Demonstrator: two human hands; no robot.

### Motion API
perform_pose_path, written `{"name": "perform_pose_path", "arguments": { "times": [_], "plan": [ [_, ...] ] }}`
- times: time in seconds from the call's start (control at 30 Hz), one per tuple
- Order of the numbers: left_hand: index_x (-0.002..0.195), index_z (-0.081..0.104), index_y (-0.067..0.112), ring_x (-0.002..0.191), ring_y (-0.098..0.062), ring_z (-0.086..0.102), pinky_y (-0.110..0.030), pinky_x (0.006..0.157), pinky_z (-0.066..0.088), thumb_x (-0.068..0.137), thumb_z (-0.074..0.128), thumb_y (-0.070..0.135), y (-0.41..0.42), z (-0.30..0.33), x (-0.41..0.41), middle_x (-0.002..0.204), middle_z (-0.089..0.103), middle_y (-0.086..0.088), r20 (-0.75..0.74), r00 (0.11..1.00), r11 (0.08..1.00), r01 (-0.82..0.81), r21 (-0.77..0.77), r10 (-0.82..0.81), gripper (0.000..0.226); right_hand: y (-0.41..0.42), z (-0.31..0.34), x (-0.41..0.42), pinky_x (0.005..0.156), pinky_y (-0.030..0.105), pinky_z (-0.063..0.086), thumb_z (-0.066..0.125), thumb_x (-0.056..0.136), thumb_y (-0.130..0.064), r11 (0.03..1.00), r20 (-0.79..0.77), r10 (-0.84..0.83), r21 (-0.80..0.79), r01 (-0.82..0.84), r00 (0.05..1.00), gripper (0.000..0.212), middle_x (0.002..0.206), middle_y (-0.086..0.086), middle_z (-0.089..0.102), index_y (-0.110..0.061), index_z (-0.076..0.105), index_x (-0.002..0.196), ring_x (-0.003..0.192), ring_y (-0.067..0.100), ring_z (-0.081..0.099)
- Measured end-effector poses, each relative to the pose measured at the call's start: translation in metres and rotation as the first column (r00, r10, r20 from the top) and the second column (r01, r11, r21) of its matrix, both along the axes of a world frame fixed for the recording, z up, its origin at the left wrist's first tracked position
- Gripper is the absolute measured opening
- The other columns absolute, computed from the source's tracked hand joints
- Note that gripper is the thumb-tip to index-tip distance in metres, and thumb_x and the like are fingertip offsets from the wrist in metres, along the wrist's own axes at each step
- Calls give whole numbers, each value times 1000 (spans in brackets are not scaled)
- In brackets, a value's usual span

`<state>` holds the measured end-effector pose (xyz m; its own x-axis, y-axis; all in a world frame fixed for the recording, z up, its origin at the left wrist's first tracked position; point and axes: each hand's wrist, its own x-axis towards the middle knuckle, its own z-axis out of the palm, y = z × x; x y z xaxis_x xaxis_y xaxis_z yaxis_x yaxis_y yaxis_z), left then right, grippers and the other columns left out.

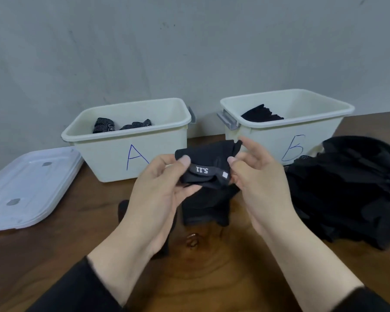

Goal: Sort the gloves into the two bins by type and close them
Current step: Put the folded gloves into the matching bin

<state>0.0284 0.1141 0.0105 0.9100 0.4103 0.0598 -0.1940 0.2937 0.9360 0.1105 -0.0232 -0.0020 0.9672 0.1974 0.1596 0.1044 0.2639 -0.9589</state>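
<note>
Nearest to me, my two forearms in dark sleeves reach out over the brown table (212,273), and between them I hold one black glove (208,176) up off the wood, just in front of the bins. My left hand (160,194) pinches its left edge, thumb on top beside the strap that reads 5.11 upside down, fingers curled beneath; my right hand (254,183) pinches the right edge the same way, thumb and forefinger closed on the fabric. More dark cloth hangs or lies under the glove, and I cannot tell whether it is part of it or another one on the table. To my right lies the pile (351,192) of unsorted black gloves, still large, touching the front corner of bin B (268,140). To my left the lids (29,188) lie stacked flat on the table, near bin A (113,154) but on neither bin. Farther back, bin A holds at least two dotted knit gloves (122,124), and bin B shows one plain black glove (261,114) against its near wall; both stand open. I judge the sorting only begun: a few gloves are binned, most of the pile remains, and the closing has not been touched. The glove I hold looks plain, not dotted, so I would guess it belongs in B, though I am reading that from its strap and surface alone.
</note>
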Motion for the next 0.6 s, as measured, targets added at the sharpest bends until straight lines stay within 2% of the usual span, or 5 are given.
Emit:
{"name": "perform_pose_path", "arguments": {
  "times": [0.13, 0.23, 0.3, 0.47, 0.6],
  "plan": [
    [79, 61, 15, 73, -16, 73, -32, 70, 57, 95, 66, 27, 7, -15, 2, 79, 75, -4, -253, 960, 890, 9, 455, 119, 20, -8, -15, 24, 84, 27, 51, 60, 100, -21, 902, 123, 5, -430, 49, 992, 44, 89, -4, 67, -24, 54, 143, 82, 8, 64],
    [71, 59, 26, 60, -8, 63, -32, 67, 53, 89, 63, 54, 23, -27, 3, 62, 68, 7, -345, 867, 402, 189, 896, 361, 34, -13, -22, 25, 96, 25, 41, 59, 99, -39, 624, 153, 90, -779, 64, 984, 53, 113, -7, 69, -22, 49, 148, 117, 12, 60],
    [76, 55, 29, 66, -6, 59, -31, 67, 51, 86, 60, 64, 30, -32, 3, 68, 65, 9, -277, 835, 171, 221, 960, 476, 37, -13, -24, 21, 89, 24, 39, 61, 98, -43, 518, 153, 132, -853, 64, 979, 46, 114, -7, 66, -22, 56, 139, 116, 14, 58],
    [121, 54, 44, 110, 0, 45, -24, 94, 35, 85, 52, 67, 31, -33, -2, 117, 49, 24, -168, 963, 125, 144, 982, 210, 43, -14, -19, 14, 87, 30, 46, 61, 95, -52, 424, 174, 97, -898, 117, 980, 51, 115, -3, 58, -25, 53, 137, 108, 18, 58],
    [141, 48, 47, 117, -3, 31, -28, 105, 22, 86, 27, 78, 28, -40, -2, 121, 36, 23, -275, 950, -167, 298, 940, 146, 66, -27, -10, 17, 63, 31, 42, 51, 93, -66, 333, 111, 68, -939, 82, 991, 52, 73, -4, 57, -16, 52, 76, 72, 17, 57]
  ]
}}
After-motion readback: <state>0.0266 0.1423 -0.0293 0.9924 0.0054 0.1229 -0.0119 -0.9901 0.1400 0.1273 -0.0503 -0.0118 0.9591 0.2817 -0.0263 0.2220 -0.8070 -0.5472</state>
